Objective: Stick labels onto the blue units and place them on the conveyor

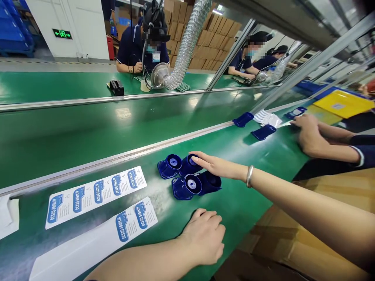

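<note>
My right hand (215, 164), with a bracelet at the wrist, reaches from the right over a cluster of dark blue plastic housings. Its thumb and fingers are closed at the rim of the back housing (187, 167). Beside it stand a left housing (170, 166) and a front housing (187, 187), each with a round pale disc inside its cup. Another housing (211, 182) lies partly under my right hand. My left hand (205, 236) rests on the green table in front of them, fingers curled under; whatever they may hold is hidden.
Printed label sheets (96, 197) and a label strip (88, 249) lie at left. A metal rail (117, 159) runs behind. At right, a co-worker's hands (309, 130) work near blue housings (264, 132) and a yellow tray (345, 103). A cardboard box (293, 234) stands below my right arm.
</note>
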Demonstrator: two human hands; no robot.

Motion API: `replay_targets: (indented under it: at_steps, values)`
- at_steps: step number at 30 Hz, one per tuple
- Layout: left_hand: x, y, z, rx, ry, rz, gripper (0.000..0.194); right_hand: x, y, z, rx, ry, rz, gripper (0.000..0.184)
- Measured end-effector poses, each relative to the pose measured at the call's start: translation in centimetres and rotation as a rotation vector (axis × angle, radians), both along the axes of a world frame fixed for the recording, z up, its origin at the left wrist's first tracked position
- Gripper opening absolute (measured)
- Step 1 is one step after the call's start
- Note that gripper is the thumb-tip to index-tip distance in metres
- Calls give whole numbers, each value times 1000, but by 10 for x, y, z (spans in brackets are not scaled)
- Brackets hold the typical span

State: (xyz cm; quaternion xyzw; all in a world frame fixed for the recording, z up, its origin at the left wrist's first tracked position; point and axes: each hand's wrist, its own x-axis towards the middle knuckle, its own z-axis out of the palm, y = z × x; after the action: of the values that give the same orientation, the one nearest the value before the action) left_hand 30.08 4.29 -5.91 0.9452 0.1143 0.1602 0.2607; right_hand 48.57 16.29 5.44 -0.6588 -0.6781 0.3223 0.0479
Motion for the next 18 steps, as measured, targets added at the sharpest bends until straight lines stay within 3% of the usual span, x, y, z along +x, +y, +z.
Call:
replay_targets:
  at_steps: [5, 12, 18]
  values:
    - [1, -1, -4, -30, -3, 3, 36, -6, 5, 20, -89, 15, 34, 69]
    - [1, 3, -9, -75, -34, 26, 37, -6, 2, 25, -263, 69, -186, 105]
    - [1, 3, -10, -121, -21, 211, 62, -31, -14, 18, -243, 115, -216, 95]
